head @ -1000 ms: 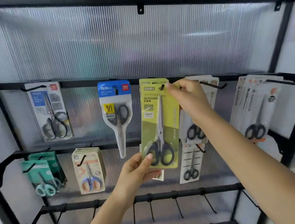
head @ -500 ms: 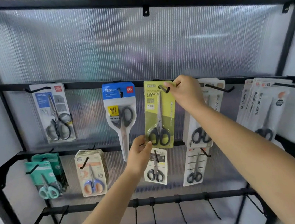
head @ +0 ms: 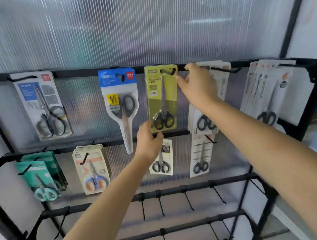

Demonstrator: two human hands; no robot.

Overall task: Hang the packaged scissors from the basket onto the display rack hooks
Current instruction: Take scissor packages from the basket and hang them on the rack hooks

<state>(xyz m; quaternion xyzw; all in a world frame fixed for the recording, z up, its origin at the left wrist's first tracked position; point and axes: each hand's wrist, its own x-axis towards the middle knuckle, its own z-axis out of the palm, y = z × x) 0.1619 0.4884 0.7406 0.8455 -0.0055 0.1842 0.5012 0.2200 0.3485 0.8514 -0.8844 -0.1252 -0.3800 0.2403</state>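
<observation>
A yellow-green pack of black-handled scissors (head: 163, 99) hangs from a black hook (head: 167, 71) on the display rack's top rail (head: 80, 73). My left hand (head: 148, 141) is at the pack's lower left corner, pinching its bottom edge between thumb and curled fingers. To the right of the pack's top, my right hand (head: 197, 87) has loose, spread fingers, with one fingertip just at the card's right edge near the hook. The basket is out of view.
A blue-topped pack (head: 120, 104) hangs close on the left, and white packs (head: 205, 122) hang behind my right wrist. The second rail carries green (head: 38, 174), beige (head: 91, 168) and small (head: 162, 163) packs. Bare hooks (head: 185, 198) line the lower rails.
The pack has slid back along the hook and now hangs against the rail. My right hand has let go of its top and opened. My left hand stayed at the bottom corner.
</observation>
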